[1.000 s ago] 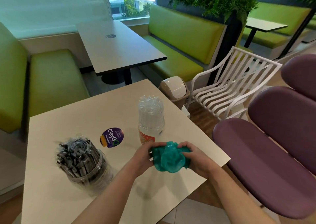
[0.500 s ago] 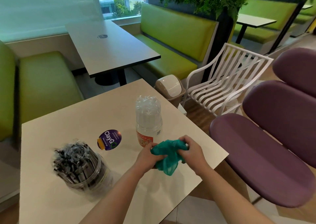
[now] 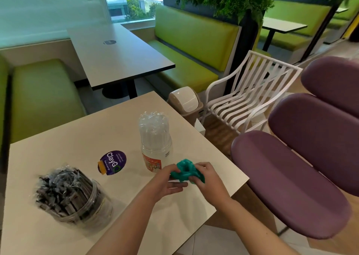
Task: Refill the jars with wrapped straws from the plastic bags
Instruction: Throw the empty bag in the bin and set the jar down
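Head: both hands [image 3: 186, 179] pinch teal bag [image 3: 185, 171]; sticker [image 3: 112, 162] reads "ClayG" (jar label [image 3: 153, 162] seemingly illegible).

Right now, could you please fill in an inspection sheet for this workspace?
Surface: beige table, with a purple ClayGo sticker.
Job's things: clear jar of clear-wrapped straws, upright, its straws under a plastic bag; wide jar of dark wrapped straws, tilted, plastic over them.
Clutter: crumpled teal plastic bag.
Grips: left hand pinches the teal plastic bag, lower fingers straight; right hand grips it from the other side.
Cables: nothing seen.
Surroundings: swing-lid bin, white slatted chair, purple padded seat, green booth benches, second table.
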The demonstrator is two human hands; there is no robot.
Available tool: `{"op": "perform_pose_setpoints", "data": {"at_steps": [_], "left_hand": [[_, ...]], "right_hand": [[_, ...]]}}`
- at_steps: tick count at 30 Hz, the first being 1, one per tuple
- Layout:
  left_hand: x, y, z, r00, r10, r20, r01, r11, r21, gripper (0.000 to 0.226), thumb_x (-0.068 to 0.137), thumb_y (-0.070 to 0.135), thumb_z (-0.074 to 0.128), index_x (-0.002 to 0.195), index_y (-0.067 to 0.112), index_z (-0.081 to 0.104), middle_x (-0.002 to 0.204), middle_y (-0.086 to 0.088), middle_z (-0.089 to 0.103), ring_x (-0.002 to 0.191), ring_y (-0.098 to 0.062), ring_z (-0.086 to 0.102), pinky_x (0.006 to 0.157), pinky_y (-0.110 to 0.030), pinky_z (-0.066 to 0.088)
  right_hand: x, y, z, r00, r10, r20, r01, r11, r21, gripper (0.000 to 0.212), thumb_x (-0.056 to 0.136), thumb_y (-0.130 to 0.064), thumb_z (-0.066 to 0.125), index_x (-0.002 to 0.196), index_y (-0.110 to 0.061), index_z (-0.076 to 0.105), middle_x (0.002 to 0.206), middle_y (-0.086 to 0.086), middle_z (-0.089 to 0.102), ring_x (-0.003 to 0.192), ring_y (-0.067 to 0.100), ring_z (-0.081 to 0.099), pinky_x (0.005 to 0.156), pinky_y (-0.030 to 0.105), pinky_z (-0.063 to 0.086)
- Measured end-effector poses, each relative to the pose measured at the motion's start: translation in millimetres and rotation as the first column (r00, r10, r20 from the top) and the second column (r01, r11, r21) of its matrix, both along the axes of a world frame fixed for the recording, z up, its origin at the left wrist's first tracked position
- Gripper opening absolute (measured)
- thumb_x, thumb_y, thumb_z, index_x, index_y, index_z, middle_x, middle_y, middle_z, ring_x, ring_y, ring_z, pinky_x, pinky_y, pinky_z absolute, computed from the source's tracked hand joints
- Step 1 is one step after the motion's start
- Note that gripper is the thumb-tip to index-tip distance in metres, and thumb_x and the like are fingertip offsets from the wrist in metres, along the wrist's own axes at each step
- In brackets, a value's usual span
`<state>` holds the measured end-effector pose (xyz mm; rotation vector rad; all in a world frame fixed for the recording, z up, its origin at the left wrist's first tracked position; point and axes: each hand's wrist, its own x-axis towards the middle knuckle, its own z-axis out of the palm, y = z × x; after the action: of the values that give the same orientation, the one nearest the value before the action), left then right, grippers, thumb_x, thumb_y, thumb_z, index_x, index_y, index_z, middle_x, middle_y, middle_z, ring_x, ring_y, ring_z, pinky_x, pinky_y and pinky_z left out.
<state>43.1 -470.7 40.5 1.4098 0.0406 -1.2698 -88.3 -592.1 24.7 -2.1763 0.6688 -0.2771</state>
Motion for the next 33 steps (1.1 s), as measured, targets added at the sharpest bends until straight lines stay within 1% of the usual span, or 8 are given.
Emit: {"op": "perform_pose_setpoints", "data": {"at_steps": [2, 6, 9, 12, 18, 22, 28, 33], "left_hand": [[-1, -7, 0, 1.000, -0.030, 0.003, 0.030, 1.000, 0.007, 0.036, 0.087, 0.022, 0.063, 0.122, 0.010, 0.059, 0.118, -0.015, 0.065, 0.100, -0.031, 0.070, 0.086, -0.043, 0.058], [-5, -30, 3, 0.996, -0.074, 0.046, 0.076, 0.996, -0.042, 0.062, 0.078, 0.036, 0.080, 0.128, 0.010, 0.056, 0.126, -0.008, 0.059, 0.117, -0.026, 0.057, 0.096, -0.044, 0.054], [-6, -59, 9, 0.998, 0.020, 0.055, -0.014, 0.993, -0.114, 0.073, 0.071, 0.035, 0.083, 0.131, 0.008, 0.050, 0.126, -0.014, 0.061, 0.111, -0.030, 0.065, 0.089, -0.041, 0.058], [1, -81, 16, 0.991, 0.116, 0.062, -0.108, 0.988, -0.108, 0.072, 0.071, 0.028, 0.083, 0.133, 0.020, 0.047, 0.129, -0.015, 0.057, 0.107, -0.032, 0.067, 0.082, -0.040, 0.060], [16, -117, 17, 0.963, 0.227, 0.142, -0.221, 0.974, -0.057, 0.048, 0.078, 0.023, 0.079, 0.120, 0.011, 0.060, 0.116, -0.012, 0.065, 0.101, -0.024, 0.067, 0.068, -0.028, 0.060], [37, -148, 13, 0.912, 0.345, 0.220, -0.350, 0.937, -0.017, 0.028, 0.084, 0.019, 0.074, 0.108, 0.014, 0.059, 0.103, -0.009, 0.066, 0.091, -0.020, 0.067, 0.058, -0.021, 0.058], [85, -198, 5, 0.864, 0.424, 0.271, -0.435, 0.900, -0.024, 0.018, 0.092, 0.010, 0.065, 0.108, 0.012, 0.057, 0.112, -0.016, 0.063, 0.094, -0.025, 0.067, 0.064, -0.027, 0.057], [118, -245, -2, 0.876, 0.409, 0.256, -0.423, 0.906, -0.002, 0.030, 0.093, 0.023, 0.064, 0.119, 0.011, 0.054, 0.112, -0.014, 0.059, 0.096, -0.023, 0.063, 0.066, -0.027, 0.055]], "right_hand": [[1, -13, 3, 0.999, -0.052, 0.004, 0.052, 0.997, 0.060, 0.031, 0.097, -0.022, 0.056, 0.127, -0.015, 0.060, 0.116, -0.008, 0.051, 0.101, 0.007, 0.055, 0.084, 0.004, 0.043], [5, -43, 13, 0.992, -0.124, 0.016, 0.117, 0.964, 0.238, 0.024, 0.098, -0.012, 0.051, 0.119, -0.015, 0.063, 0.110, 0.002, 0.062, 0.102, 0.017, 0.061, 0.086, 0.028, 0.055], [12, -73, 26, 0.996, -0.090, 0.001, 0.087, 0.962, 0.260, 0.020, 0.098, -0.010, 0.051, 0.114, -0.019, 0.058, 0.107, -0.001, 0.061, 0.101, 0.017, 0.061, 0.079, 0.024, 0.055], [22, -94, 35, 0.997, -0.079, -0.024, 0.083, 0.955, 0.286, 0.017, 0.096, -0.008, 0.054, 0.108, -0.021, 0.051, 0.109, 0.000, 0.061, 0.099, 0.017, 0.062, 0.070, 0.022, 0.056], [49, -122, 38, 0.997, -0.075, 0.012, 0.069, 0.966, 0.248, 0.017, 0.091, -0.007, 0.062, 0.098, -0.020, 0.053, 0.111, 0.005, 0.060, 0.092, 0.014, 0.061, 0.063, 0.016, 0.054], [75, -136, 39, 0.990, -0.088, 0.109, 0.060, 0.970, 0.235, 0.020, 0.093, -0.012, 0.061, 0.107, -0.022, 0.052, 0.112, -0.002, 0.055, 0.092, 0.006, 0.058, 0.063, 0.010, 0.051], [112, -166, 33, 0.992, 0.088, 0.088, -0.088, 0.996, -0.003, 0.055, 0.084, -0.031, 0.074, 0.133, -0.023, 0.052, 0.120, -0.013, 0.044, 0.104, -0.001, 0.048, 0.080, -0.003, 0.039], [154, -212, 20, 0.993, 0.046, 0.109, -0.033, 0.992, -0.123, 0.043, 0.088, -0.015, 0.069, 0.130, -0.016, 0.059, 0.117, -0.006, 0.053, 0.103, 0.003, 0.050, 0.082, -0.003, 0.039]]}}
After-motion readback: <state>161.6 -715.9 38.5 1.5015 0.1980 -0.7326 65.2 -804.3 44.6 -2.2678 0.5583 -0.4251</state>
